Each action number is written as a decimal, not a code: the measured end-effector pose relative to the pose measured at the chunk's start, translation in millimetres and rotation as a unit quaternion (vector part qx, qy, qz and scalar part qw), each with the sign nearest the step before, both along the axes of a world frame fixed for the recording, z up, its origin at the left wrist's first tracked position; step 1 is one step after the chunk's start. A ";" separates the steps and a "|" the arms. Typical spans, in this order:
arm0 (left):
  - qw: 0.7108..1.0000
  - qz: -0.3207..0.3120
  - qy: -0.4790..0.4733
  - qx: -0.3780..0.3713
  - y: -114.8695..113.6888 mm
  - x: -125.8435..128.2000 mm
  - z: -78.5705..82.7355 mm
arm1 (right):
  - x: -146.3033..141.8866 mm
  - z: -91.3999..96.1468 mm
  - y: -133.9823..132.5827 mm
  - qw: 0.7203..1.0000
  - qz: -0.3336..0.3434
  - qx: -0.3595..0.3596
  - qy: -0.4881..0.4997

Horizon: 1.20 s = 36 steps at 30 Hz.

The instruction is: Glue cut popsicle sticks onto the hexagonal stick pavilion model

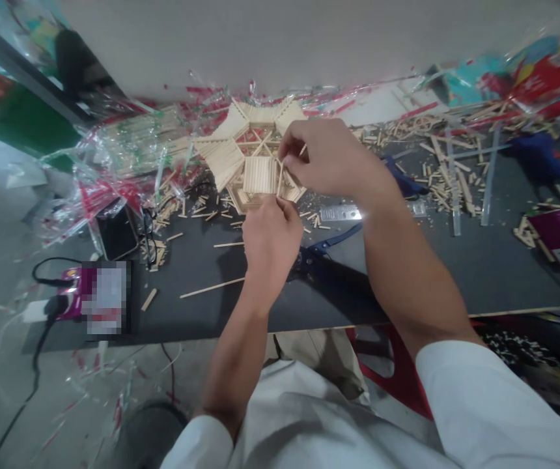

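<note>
A star-shaped structure of thin wooden sticks lies on the dark table, with a flat square panel of sticks on its near side. My left hand is closed at the panel's near right corner, its fingertips pinched on the lower end of a thin wooden stick. Against the panel's right edge, that stick stretches up to my right hand, whose thumb and fingers pinch its far end. Partly under my left wrist and right forearm lie blue-handled cutters.
Two loose sticks lie left of my left wrist. Stick offcuts and plastic wrapping litter the table. A clear ruler sits right of the structure. At left are a phone, a pixelated screen and a purple power strip.
</note>
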State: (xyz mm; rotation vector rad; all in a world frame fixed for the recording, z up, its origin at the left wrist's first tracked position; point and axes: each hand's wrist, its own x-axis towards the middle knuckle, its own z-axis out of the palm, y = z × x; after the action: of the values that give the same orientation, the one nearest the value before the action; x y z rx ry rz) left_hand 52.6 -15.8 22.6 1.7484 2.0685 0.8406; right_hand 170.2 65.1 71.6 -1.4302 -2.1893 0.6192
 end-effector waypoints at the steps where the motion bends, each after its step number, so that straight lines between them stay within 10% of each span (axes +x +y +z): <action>1: 1.000 0.001 -0.001 0.004 -0.8 0.3 0.0 | -0.1 -0.3 0.2 1.000 -0.001 0.000 0.000; 7: 1.000 -0.018 -0.026 0.001 -3.1 -3.9 1.4 | 0.5 -3.2 2.2 1.000 0.003 0.018 0.001; 11: 0.978 -0.041 -0.203 -0.033 -2.2 -11.9 -5.7 | 1.4 -6.7 5.0 1.000 0.001 0.017 0.014; 16: 0.834 -0.068 -0.522 -0.165 -1.7 -26.8 -9.0 | 3.2 -10.4 10.2 0.999 0.008 0.026 0.033; 22: 0.718 -0.093 -0.643 -0.249 2.0 -34.8 5.2 | 3.5 -10.2 12.9 0.998 0.004 -0.005 0.064; 36: 0.673 -0.040 -0.689 -0.265 0.8 -10.7 6.1 | 14.2 -11.6 19.6 0.982 0.034 -0.110 0.150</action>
State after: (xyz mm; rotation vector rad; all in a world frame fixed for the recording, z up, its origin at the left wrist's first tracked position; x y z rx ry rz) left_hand 41.9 -15.0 28.8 0.4267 0.9399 0.9106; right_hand 184.4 84.8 60.0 -1.2722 -1.9857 1.0554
